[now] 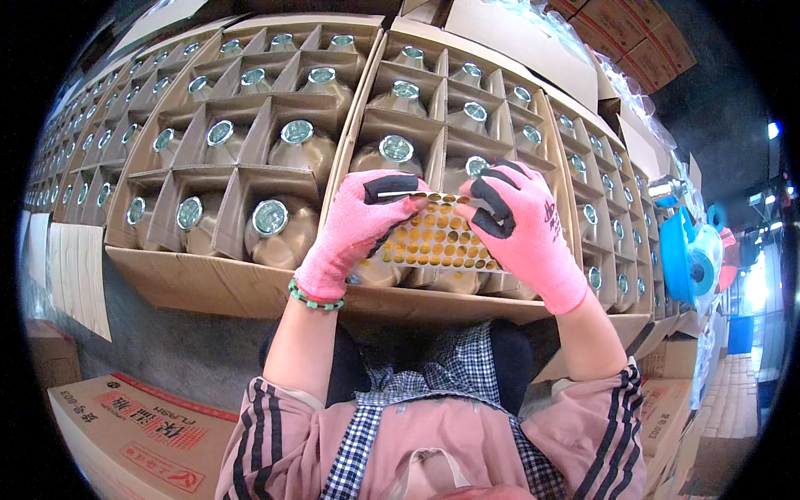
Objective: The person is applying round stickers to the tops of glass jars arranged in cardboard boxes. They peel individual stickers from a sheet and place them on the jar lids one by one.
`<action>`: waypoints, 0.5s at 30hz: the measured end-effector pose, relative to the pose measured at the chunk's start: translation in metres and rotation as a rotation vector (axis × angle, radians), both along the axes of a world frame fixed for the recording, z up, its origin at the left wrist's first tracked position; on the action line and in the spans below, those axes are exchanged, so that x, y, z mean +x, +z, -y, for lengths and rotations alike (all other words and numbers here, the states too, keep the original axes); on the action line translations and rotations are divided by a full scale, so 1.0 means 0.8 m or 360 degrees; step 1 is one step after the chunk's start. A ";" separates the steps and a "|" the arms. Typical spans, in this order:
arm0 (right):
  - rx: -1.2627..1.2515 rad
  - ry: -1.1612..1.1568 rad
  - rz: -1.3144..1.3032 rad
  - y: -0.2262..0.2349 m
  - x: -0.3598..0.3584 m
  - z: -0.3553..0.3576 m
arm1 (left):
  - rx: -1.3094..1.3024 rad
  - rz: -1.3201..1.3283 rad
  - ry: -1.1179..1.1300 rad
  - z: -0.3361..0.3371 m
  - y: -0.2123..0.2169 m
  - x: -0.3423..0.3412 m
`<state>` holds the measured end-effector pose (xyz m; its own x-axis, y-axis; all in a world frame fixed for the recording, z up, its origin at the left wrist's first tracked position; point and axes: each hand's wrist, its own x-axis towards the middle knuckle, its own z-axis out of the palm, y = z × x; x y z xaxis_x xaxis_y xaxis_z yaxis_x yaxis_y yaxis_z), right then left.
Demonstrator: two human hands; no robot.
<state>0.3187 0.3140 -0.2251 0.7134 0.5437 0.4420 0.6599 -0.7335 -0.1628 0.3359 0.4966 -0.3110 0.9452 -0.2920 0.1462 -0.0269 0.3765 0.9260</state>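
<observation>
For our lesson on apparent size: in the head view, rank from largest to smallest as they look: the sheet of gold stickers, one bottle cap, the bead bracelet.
1. Sheet of gold stickers
2. Bead bracelet
3. Bottle cap

Fisheye bending and nearness make the last two unsure.

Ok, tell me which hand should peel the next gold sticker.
Probably the right hand: its fingertips rest on the sticker sheet at the top edge, while the left hand pinches and steadies the sheet.

Gold-dotted sticker sheet (433, 242), held flat

Both gloved hands, left hand (354, 229), right hand (525, 229), grip gold sticker sheet (433, 237) above boxed bottles (271, 221).
</observation>
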 end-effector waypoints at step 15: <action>0.0616 -0.0278 -0.0250 0.003 0.058 0.030 | -0.0642 -0.0302 0.1036 -0.050 -0.008 0.025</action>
<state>0.3654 0.2901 -0.2226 0.8544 0.2251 0.4683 0.4771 -0.6969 -0.5355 0.3562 0.5364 -0.3174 0.9274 0.3697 -0.0580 -0.2123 0.6473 0.7321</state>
